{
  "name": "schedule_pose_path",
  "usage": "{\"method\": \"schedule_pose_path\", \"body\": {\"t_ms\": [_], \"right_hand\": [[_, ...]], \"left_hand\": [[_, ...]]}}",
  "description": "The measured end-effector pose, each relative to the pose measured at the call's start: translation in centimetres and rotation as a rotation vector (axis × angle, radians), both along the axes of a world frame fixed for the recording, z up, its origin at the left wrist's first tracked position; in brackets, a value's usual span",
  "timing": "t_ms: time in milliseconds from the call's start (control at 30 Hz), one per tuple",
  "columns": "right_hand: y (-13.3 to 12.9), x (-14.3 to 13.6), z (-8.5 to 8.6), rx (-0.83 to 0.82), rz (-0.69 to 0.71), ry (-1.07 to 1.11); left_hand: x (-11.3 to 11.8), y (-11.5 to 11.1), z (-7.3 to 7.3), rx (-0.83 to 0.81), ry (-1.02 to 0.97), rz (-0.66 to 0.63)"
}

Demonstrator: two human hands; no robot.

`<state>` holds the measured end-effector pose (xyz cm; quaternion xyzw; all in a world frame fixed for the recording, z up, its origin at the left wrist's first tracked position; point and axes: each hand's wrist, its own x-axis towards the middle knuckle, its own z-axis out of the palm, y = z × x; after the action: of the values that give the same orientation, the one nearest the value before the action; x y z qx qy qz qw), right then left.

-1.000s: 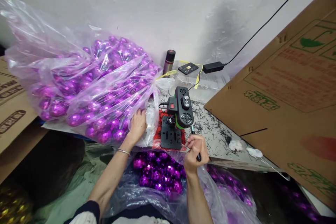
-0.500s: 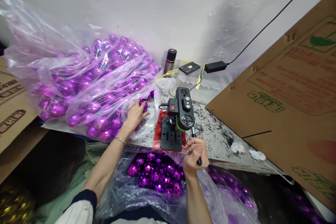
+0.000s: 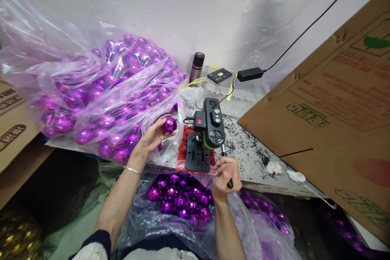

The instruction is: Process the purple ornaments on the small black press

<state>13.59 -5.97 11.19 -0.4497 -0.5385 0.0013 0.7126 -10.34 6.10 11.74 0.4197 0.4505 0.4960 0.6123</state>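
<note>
My left hand [image 3: 154, 135] holds one shiny purple ball [image 3: 170, 124] between thumb and fingers, at the opening of a large clear plastic bag [image 3: 115, 89] full of such balls. My right hand [image 3: 227, 174] is wrapped round the black-handled lever [image 3: 224, 152] of a small black machine [image 3: 214, 124]. The machine stands over a black slotted base plate [image 3: 198, 156] on a red patch [image 3: 182, 156]. Below the table edge, more purple balls [image 3: 183, 199] lie in an open plastic bag.
Behind the machine are a flask [image 3: 197, 67], a dark phone-like panel [image 3: 219, 75] and a black adapter [image 3: 251, 74] with a cable. A big cardboard box [image 3: 329, 113] leans at the right. Black shreds litter the table [image 3: 243, 162]. More cardboard [image 3: 18, 138] is at the left.
My left hand has drawn back slightly from the bag, and a purple ball now shows clearly in its fingers. My right hand stays on the lever. The view has shifted slightly.
</note>
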Motion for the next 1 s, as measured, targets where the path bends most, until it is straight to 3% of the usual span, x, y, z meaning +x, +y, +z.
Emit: {"method": "schedule_pose_path", "body": {"t_ms": [133, 300, 433, 600, 833, 1000], "right_hand": [[0.1, -0.2, 0.5, -0.001, -0.015, 0.009], [0.3, 0.0, 2.5, 0.015, -0.008, -0.041], [0.6, 0.3, 4.1, -0.025, -0.017, -0.053], [0.7, 0.5, 4.9, -0.036, -0.002, -0.072], [0.5, 0.6, 4.3, -0.028, -0.013, -0.099], [0.3, 0.7, 4.0, -0.027, -0.002, -0.130]], "left_hand": [[1.6, -4.6, -1.1, -0.067, -0.112, -0.065], [5.9, -7.6, -5.4, -0.048, 0.009, 0.012], [8.4, -7.5, -7.8, 0.116, 0.294, 0.050], [8.9, -7.0, -8.5, 0.405, 0.609, -0.043], [9.7, -6.0, -9.3, 0.582, 0.749, -0.094], [10.8, -5.7, -10.0, 0.597, 0.789, -0.088]]}}
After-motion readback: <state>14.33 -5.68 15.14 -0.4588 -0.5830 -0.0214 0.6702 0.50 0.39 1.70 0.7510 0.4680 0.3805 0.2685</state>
